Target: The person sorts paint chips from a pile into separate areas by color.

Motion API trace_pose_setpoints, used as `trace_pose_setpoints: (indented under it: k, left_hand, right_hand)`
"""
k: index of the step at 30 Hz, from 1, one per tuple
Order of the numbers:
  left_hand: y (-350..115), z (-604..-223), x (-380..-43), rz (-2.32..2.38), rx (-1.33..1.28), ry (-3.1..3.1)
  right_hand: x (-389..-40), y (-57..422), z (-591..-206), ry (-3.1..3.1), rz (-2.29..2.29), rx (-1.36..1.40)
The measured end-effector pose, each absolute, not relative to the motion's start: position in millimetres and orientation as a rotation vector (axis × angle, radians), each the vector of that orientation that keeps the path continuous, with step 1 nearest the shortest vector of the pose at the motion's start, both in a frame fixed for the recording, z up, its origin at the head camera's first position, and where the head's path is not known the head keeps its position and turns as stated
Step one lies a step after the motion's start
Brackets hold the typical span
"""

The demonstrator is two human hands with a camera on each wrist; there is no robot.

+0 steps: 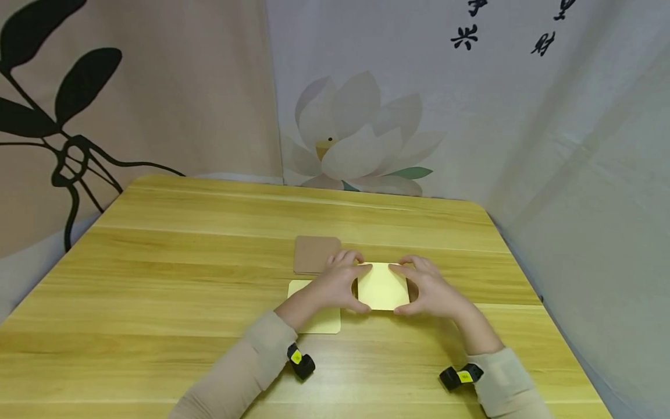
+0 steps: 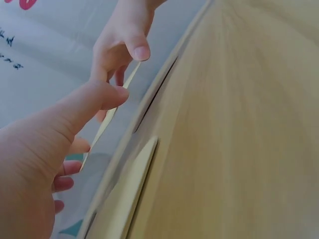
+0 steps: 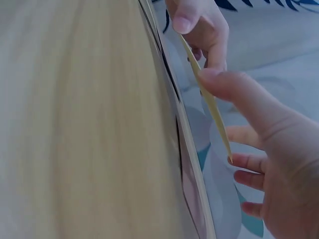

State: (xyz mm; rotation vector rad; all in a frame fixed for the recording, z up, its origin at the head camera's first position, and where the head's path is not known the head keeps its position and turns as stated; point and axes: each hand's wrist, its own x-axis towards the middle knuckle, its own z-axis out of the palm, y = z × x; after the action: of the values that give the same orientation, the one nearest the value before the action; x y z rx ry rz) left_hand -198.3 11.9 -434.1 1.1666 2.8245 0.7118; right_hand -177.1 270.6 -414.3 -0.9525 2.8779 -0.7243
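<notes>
A pale yellow square sheet of paper or thin card (image 1: 383, 286) is held by both hands above the table. My left hand (image 1: 339, 285) pinches its left side between thumb and fingers; my right hand (image 1: 433, 294) pinches the right side. Both wrist views show it nearly edge-on, thin and slightly bowed. Partly covered by my left forearm, a yellow rounded-corner card or stack (image 1: 325, 323) lies on the table. Just behind it is a brown square card or stack (image 1: 316, 253), which the left hand partly overlaps.
The wooden table (image 1: 157, 291) has rounded far corners. Behind it hang a white curtain (image 1: 523, 128) with a lotus print and a beige curtain (image 1: 209, 87). Below the held sheet, a thin dark-edged flat shape (image 2: 157, 94) shows in the left wrist view; its kind is unclear.
</notes>
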Motion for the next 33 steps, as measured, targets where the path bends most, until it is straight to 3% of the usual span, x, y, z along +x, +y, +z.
trace_pose_setpoints:
  k: [33]
  left_hand:
    - [-98.7,-435.8,-161.4,0.772,1.096,2.844]
  right_hand:
    - [-153.1,160.3,-425.8,2.899,-0.593,-1.014]
